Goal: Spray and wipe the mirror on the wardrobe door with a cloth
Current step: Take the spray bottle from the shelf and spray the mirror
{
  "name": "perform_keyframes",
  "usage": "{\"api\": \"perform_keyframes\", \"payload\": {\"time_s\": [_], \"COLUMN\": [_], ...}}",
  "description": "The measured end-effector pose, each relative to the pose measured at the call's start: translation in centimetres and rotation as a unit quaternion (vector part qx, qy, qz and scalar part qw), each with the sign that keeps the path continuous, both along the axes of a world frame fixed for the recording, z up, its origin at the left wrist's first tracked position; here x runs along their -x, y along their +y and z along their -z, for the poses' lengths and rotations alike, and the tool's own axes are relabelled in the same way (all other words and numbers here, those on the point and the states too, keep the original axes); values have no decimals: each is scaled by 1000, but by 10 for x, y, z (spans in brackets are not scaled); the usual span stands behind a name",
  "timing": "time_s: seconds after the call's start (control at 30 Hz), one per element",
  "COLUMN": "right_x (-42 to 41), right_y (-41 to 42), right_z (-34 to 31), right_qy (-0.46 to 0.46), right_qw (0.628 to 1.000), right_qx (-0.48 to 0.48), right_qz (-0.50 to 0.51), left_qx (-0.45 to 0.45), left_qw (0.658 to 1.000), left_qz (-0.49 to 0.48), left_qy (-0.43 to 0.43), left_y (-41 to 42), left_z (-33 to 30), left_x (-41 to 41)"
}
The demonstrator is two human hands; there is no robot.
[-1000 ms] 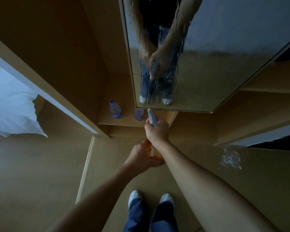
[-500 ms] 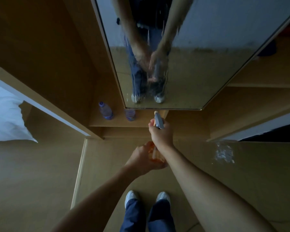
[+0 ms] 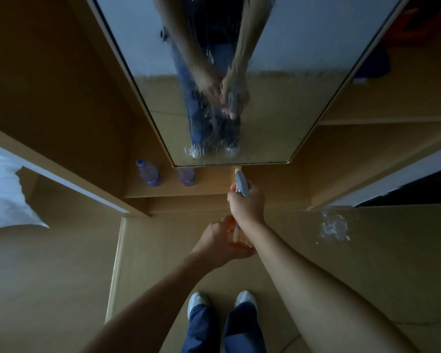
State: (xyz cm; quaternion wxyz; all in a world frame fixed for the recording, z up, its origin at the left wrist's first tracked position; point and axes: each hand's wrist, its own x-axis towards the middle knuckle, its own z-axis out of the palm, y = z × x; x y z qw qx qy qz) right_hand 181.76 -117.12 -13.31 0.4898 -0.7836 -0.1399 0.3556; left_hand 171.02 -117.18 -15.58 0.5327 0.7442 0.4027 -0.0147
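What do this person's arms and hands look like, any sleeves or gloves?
Both forearms are bare, with no sleeves in view. The left hand and right hand wear no gloves, and no watch, rings or markings show. Dim light hides finer detail.

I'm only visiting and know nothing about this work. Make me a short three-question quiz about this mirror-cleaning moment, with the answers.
1. True or false: the mirror is dry all over.
2. Which hand grips the spray bottle at its trigger head? A) the right hand B) the left hand
3. How many water bottles stand on the low shelf left of the sprayer?

Key
1. False: droplets and runs streak the lower middle of the glass.
2. A. The left hand steadies the orange body lower down.
3. Two. No cloth is visible in this view.
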Motion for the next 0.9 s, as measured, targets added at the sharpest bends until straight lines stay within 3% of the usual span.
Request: {"api": "perform_keyframes", "payload": {"time_s": [0.27,0.57,0.9], "right_x": [-24,-47,-65], "right_y": [-24,-42,-61], "right_z": [-9,-10,-18], "right_qy": [-3,-31,-3], "right_qw": [1000,997,997], "right_qx": [-26,32,-18], "right_qz": [17,58,75], "left_qx": [1,-5,-14], "left_qw": [1000,999,998], "left_qz": [18,43,56], "left_qy": [-4,-8,-3], "left_y": [-15,-32,-48], "left_z": [-4,-4,-10], "left_x": [-24,-48,-65]}}
